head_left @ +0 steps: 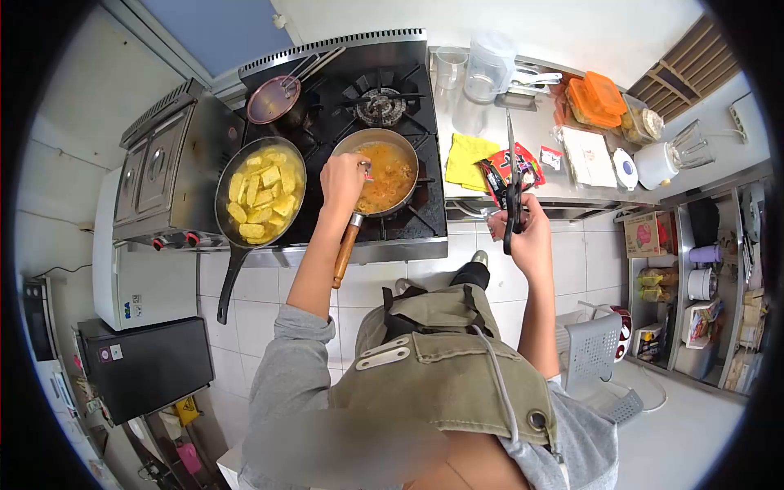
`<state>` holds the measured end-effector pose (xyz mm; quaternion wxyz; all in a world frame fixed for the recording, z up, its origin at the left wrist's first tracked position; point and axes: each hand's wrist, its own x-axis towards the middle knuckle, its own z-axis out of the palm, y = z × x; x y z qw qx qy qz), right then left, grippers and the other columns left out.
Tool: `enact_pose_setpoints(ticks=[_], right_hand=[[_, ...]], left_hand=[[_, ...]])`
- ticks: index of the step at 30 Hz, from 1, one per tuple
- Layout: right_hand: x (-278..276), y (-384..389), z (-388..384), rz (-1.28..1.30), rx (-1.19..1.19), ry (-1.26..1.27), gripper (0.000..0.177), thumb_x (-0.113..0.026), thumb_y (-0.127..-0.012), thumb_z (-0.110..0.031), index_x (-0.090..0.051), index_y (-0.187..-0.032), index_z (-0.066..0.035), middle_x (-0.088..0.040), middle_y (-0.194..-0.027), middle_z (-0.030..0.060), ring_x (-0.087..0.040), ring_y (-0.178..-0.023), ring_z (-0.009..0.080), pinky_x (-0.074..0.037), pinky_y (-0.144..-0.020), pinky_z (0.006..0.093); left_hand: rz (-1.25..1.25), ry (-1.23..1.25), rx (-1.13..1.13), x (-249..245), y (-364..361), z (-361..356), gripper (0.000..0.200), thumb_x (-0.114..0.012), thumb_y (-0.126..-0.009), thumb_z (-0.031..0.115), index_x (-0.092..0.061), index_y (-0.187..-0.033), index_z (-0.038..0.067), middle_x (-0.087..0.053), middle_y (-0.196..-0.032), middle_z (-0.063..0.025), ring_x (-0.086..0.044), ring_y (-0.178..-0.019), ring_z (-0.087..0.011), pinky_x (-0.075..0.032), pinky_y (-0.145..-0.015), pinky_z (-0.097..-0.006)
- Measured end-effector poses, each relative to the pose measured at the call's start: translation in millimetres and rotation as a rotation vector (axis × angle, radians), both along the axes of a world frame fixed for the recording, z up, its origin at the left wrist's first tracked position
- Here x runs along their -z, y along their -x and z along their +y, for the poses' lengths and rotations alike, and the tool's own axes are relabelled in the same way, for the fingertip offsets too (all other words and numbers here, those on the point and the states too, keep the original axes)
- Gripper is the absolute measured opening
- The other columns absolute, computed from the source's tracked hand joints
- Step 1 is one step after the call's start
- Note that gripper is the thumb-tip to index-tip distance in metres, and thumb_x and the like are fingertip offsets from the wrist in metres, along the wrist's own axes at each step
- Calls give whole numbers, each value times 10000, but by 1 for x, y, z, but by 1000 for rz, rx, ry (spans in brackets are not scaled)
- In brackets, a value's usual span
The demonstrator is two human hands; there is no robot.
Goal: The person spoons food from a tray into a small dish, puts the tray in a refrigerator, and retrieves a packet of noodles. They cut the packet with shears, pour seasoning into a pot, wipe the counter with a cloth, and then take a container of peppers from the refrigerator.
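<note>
My left hand is over the near-left side of a saucepan with a wooden handle. Its fingers pinch a small silver-and-red packet above orange-brown broth. In my right hand, raised in front of the counter edge, is a pair of black scissors with the blades pointing away from me. A small reddish, see-through scrap shows beside those fingers. Behind the scissors lies a red-and-black food packet, next to a yellow cloth.
Left on the stove, a frying pan holds yellow chunks; its handle juts toward me. Behind it stands a small lidded pot. The counter carries a clear pitcher, orange containers and a blender.
</note>
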<state>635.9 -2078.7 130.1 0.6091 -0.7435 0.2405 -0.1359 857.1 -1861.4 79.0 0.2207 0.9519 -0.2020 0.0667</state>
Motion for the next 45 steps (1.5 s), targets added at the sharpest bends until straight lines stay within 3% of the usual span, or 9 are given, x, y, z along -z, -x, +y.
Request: enact_pose_setpoints(ticks=[8,10,17,23,26,31,34,40,45], right_hand=[[2,0,-1,-10,6,0,307,-674,-733,11,-448,-940,-11,-621,-704,73,-579,-589,98,-458,-528,217],[3,0,-2,1,5,11,309,-672,-733,13,-447,-944,-9,-623,-706,76,-580,-589,100,-460,-530,219],[2,4,-3,3,24,-11,320,-673,-728,9,-444,-950,-7,-628,-724,87,-584,-601,107,-470,-543,229],[5,4,-5,-6,30,11,323,-673,-725,16,-441,-947,-10,-621,-716,82,-585,-605,106,-460,-541,220],[6,2,-2,-12,6,-3,327,-683,-727,14,-447,-951,-13,-619,-708,75,-581,-600,101,-454,-534,217],[10,0,0,-5,4,10,329,-687,-730,8,-456,-962,-19,-619,-705,73,-581,-594,105,-457,-534,217],[7,-2,1,-2,46,-6,289,-675,-704,10,-497,-928,-21,-634,-685,61,-585,-589,91,-456,-539,227],[3,-5,3,7,5,-17,319,-675,-732,8,-455,-963,-5,-619,-713,77,-583,-605,105,-467,-545,225],[-1,-5,3,18,9,-16,313,-668,-735,13,-457,-965,-4,-619,-718,82,-582,-606,105,-467,-545,224]], left_hand=[[-5,61,-6,-28,13,-3,88,-681,-709,141,-698,-774,84,-652,-725,-116,-630,-663,-275,-481,-588,-338],[-171,187,46,-31,13,-3,110,-652,-729,124,-701,-823,95,-659,-769,-99,-632,-678,-274,-485,-600,-338],[-99,104,60,30,3,6,199,-549,-764,59,-699,-885,109,-652,-803,-134,-626,-732,-307,-501,-672,-357],[46,351,49,-17,-1,5,153,-692,-731,169,-689,-813,40,-639,-691,-157,-636,-648,-300,-491,-600,-356],[76,94,-18,-18,0,4,161,-682,-732,170,-681,-777,15,-626,-684,-173,-619,-642,-324,-479,-583,-367],[-88,187,101,7,1,10,93,-652,-711,60,-678,-782,5,-618,-687,-192,-629,-629,-296,-474,-574,-346],[214,218,-3,-24,9,5,114,-672,-705,117,-679,-744,10,-623,-692,-197,-622,-654,-334,-490,-609,-376],[-125,101,80,13,-5,8,185,-718,-693,192,-675,-708,12,-618,-652,-187,-623,-639,-339,-492,-591,-375],[70,-35,1,-7,0,6,194,-683,-734,220,-682,-732,27,-615,-661,-191,-619,-653,-337,-485,-612,-408]])
